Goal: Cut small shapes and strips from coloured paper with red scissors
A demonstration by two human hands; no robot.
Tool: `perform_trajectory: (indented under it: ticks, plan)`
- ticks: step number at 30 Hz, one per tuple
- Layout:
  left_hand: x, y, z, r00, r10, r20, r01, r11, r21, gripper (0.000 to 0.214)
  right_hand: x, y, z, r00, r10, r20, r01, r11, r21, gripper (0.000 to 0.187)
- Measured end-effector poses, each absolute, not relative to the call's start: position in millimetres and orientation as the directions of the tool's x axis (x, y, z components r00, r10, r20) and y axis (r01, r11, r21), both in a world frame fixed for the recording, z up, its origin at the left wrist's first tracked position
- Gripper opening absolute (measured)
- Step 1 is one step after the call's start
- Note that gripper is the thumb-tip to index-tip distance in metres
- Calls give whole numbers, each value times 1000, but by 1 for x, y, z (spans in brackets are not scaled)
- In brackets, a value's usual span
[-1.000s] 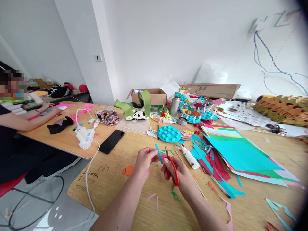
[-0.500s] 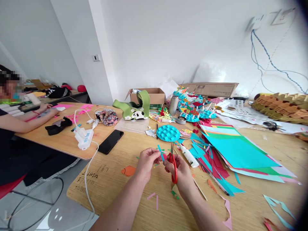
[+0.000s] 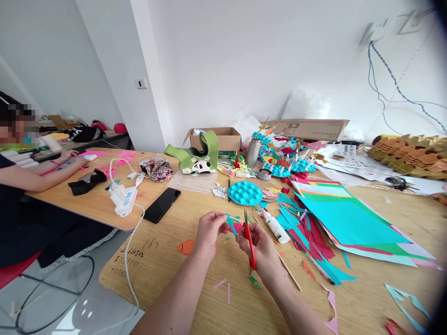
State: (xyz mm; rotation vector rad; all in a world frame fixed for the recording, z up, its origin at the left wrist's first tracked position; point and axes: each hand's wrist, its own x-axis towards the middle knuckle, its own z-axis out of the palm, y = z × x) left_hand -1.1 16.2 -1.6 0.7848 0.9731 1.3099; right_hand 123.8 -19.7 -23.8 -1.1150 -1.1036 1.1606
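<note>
My left hand [image 3: 208, 231] pinches a narrow blue paper strip [image 3: 230, 223] above the wooden table [image 3: 366, 298]. My right hand [image 3: 262, 249] grips red-handled scissors [image 3: 249, 242] with the blades pointing up, closed, just right of the strip. Both hands also touch the strip near its lower end. A white glue bottle [image 3: 275, 226] lies just right of the scissors. A round blue folded paper disc [image 3: 245, 192] sits beyond the hands.
Coloured paper sheets [image 3: 345, 218] fan out to the right, with scraps around. A black phone [image 3: 161, 205], white charger with cable [image 3: 123, 199], green panda bag [image 3: 194, 159] and cardboard box [image 3: 223, 138] lie left and behind. Another person's arm [image 3: 42, 174] rests on the left table.
The scissor blades, open a second ago, have come together. Both hands drew closer with the strip, which now looks shorter and tilted lower.
</note>
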Motion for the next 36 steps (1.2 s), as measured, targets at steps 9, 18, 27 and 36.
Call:
perform_trajectory:
  ticks: [9,18,27,36]
  plan:
    - [-1,16,0,-2,990,-143,-433,128,892,14,123,-21,-19,71,995,72,-80,78,-994,33]
    - [-1,16,-1,8,989,-150,-449,138,883,14,124,-24,-14,61,996,70,-100,76,-992,33]
    - [2,15,-2,82,983,-167,-401,186,897,16,126,-21,-16,98,992,80,-121,92,-988,33]
    - [3,14,-1,68,982,-175,-383,187,905,14,127,-23,-12,99,992,74,-92,83,-992,35]
